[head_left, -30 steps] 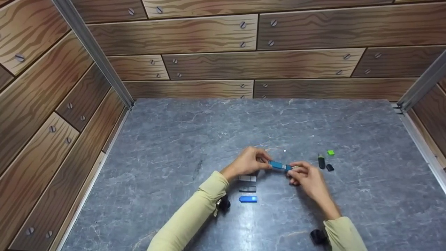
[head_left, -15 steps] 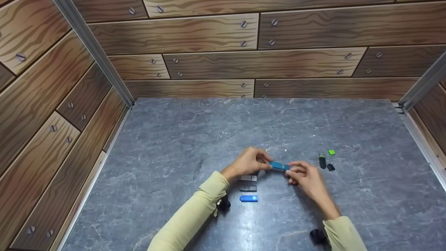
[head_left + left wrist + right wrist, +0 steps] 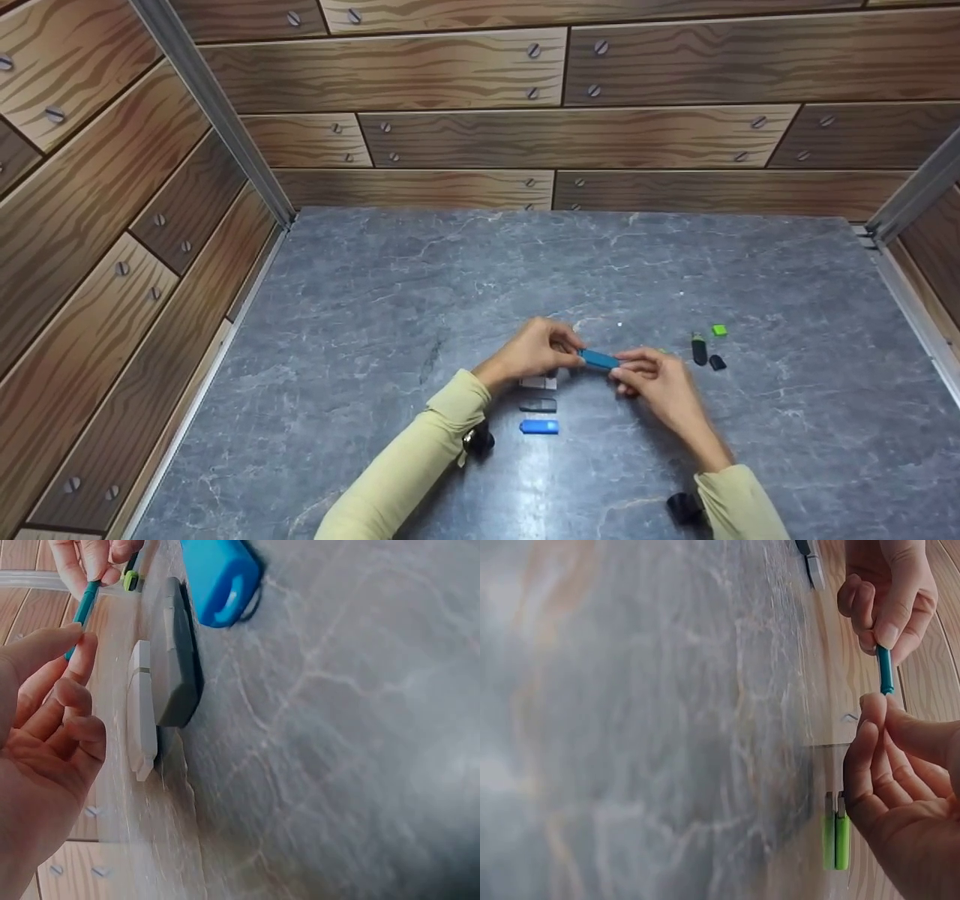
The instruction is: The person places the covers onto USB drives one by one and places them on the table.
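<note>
Between both hands, raised over the table, is a teal USB flash drive (image 3: 599,359), its cap and body in one line with no metal connector showing. My left hand (image 3: 534,346) pinches its left end between thumb and fingers. My right hand (image 3: 661,386) pinches the right end with thumb and fingertips. In the left wrist view the drive (image 3: 86,607) is seen edge-on, thumb and index finger on it. Below my left hand lie a white USB stick (image 3: 538,383), a dark grey USB stick (image 3: 538,406) and a bright blue USB stick (image 3: 539,427) in a column.
Right of my right hand lie a black-and-green USB stick (image 3: 699,349), a bright green cap (image 3: 719,330) and a black cap (image 3: 718,363). A green stick with a metal end (image 3: 841,836) shows beyond the right hand. Wood-patterned walls (image 3: 450,139) enclose the grey marbled table (image 3: 420,277).
The two teal parts have come together: the metal connector seen between them a second ago is now covered. My right hand has moved slightly toward the left one.
</note>
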Demonstrator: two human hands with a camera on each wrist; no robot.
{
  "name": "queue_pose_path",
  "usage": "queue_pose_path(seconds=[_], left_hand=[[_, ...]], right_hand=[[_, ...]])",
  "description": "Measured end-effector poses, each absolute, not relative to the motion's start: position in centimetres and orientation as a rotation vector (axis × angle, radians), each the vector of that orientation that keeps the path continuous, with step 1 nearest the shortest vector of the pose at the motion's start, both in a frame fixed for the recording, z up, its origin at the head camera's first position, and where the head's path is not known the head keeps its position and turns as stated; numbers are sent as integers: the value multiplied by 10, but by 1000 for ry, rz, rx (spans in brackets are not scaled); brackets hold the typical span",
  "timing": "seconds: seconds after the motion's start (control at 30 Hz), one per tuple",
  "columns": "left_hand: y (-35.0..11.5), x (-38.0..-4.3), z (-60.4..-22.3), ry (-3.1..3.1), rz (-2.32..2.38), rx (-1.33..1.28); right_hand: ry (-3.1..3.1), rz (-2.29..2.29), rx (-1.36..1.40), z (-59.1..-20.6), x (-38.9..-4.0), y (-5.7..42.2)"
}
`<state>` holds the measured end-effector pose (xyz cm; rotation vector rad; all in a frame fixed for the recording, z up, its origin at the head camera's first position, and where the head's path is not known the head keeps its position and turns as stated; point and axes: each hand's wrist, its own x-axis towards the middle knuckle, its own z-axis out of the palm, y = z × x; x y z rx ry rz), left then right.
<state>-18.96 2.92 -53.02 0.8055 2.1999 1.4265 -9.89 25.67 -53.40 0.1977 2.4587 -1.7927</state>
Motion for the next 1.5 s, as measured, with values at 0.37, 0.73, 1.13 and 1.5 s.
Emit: queue_pose_path(seconds=[0.37,0.73,1.13,1.5], left_hand=[[28,-189,-533,2184,1461,752],[22,-189,-530,2177,1459,759],[9,-191,-527,2304,1292,818],[-2,-194,-529,2436,1146,881]], right_hand=[[2405,-1862,202,-534,-103,255],[2413,-1858,190,-539,-104,249],[2381,-1877,146,-538,-109,237],[2504,-1680,134,-539,-119,224]])
